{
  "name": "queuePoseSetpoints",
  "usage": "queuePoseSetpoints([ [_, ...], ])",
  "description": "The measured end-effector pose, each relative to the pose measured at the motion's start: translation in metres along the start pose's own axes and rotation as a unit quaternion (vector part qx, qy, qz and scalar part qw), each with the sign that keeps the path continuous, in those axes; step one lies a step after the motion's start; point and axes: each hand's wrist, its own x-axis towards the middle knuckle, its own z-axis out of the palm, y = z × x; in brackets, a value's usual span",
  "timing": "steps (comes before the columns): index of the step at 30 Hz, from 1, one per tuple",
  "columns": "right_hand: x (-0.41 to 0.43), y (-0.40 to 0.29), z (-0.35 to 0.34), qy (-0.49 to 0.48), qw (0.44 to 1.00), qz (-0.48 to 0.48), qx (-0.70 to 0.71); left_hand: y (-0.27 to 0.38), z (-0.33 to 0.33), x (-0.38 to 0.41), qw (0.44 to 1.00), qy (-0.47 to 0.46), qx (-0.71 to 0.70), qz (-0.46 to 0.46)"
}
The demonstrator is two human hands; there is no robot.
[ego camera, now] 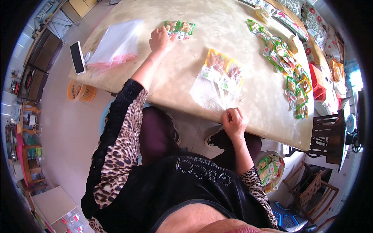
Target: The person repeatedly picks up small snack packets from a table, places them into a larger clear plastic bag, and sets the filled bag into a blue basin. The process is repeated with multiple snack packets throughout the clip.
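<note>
My left hand point(161, 40) reaches across the table to two green-edged snack packets point(180, 28) lying side by side; its fingers are at their left edge, and whether they grip is unclear. At the table's near edge, my right hand point(235, 122) has its fingers closed on the end of a clear plastic bag point(208, 94). Two yellow-edged packets point(223, 68) with brown contents lie at the far end of that bag. A stack of clear zip bags point(116, 43) with pinkish edges lies to the left.
A smartphone point(77, 58) rests at the table's left edge. Many small snack packets point(281, 55) lie in a long heap along the right side. A basket of packets point(269, 171) stands on the floor at lower right, and an orange plastic basket point(81, 91) sits below the left edge.
</note>
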Motion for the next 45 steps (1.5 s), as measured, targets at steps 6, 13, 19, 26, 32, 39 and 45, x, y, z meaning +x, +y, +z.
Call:
queuePoseSetpoints([
  [6, 0.001, -0.004, -0.005, -0.013, 1.0, 0.009, -0.009, 0.004, 0.019, 0.033, 0.983, -0.068, 0.09, -0.144],
  [13, 0.004, -0.006, -0.003, -0.007, 1.0, -0.006, -0.021, -0.071, 0.043, 0.075, 0.961, -0.099, -0.154, -0.206],
  [19, 0.008, -0.004, -0.003, 0.002, 0.999, 0.031, 0.01, -0.078, -0.013, -0.015, 0.743, -0.168, -0.6, -0.244],
  [26, 0.012, -0.002, -0.003, 0.029, 0.992, 0.062, 0.103, -0.059, -0.104, -0.178, 0.597, -0.291, -0.718, -0.209],
  [32, 0.016, -0.026, -0.016, 0.015, 0.995, 0.038, 0.088, -0.013, -0.112, -0.245, 0.49, -0.403, -0.744, -0.208],
  [39, 0.006, -0.041, -0.025, 0.007, 0.995, 0.031, 0.095, 0.039, -0.099, -0.242, 0.51, -0.401, -0.73, -0.215],
  [45, 0.0, -0.046, -0.027, 0.015, 0.995, -0.009, 0.103, 0.08, -0.071, -0.233, 0.546, -0.374, -0.72, -0.208],
])
